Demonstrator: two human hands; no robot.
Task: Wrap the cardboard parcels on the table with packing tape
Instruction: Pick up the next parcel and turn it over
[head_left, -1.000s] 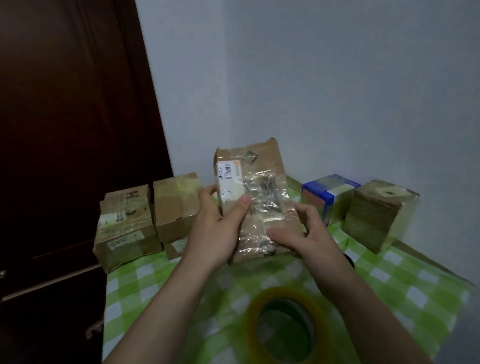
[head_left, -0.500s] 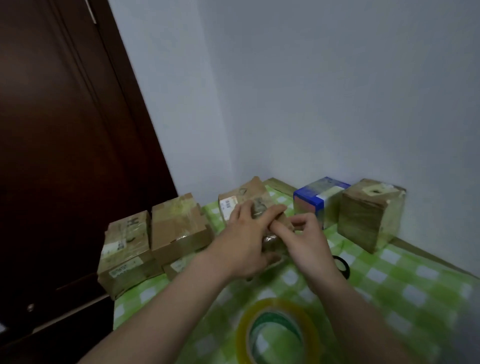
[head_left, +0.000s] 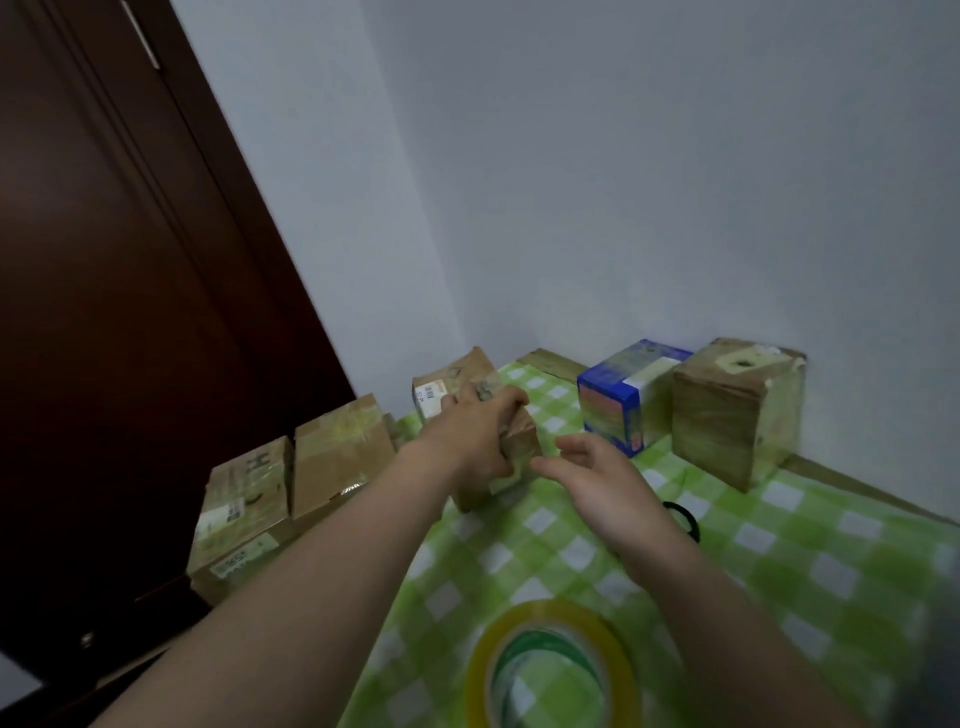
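A desk (head_left: 831, 582) under a green-and-white checked cloth fills the lower right, and its near edge is blurred. Nearest, at the bottom, a roll of yellowish clear packing tape (head_left: 550, 670) lies flat on the cloth, well apart from everything else. Bare cloth stretches between it and the hands and runs open to the right. Behind the right wrist a thin black loop (head_left: 688, 519) shows in part; I cannot tell what it is. The right hand (head_left: 597, 478) hovers with its fingers loose and spread, holding nothing, just beside the taped brown cardboard parcel with a white label (head_left: 449, 382). The left hand (head_left: 475, 439) grips that parcel from above, near the middle of the desk. At the left edge, next to the dark brown door (head_left: 130, 312), a labelled brown cardboard box (head_left: 244, 499) touches a plainer brown box (head_left: 337, 457). Far right, near the plain white wall (head_left: 623, 182), a blue box (head_left: 621, 402) and a brown cube-shaped parcel (head_left: 727, 421) stand close together.
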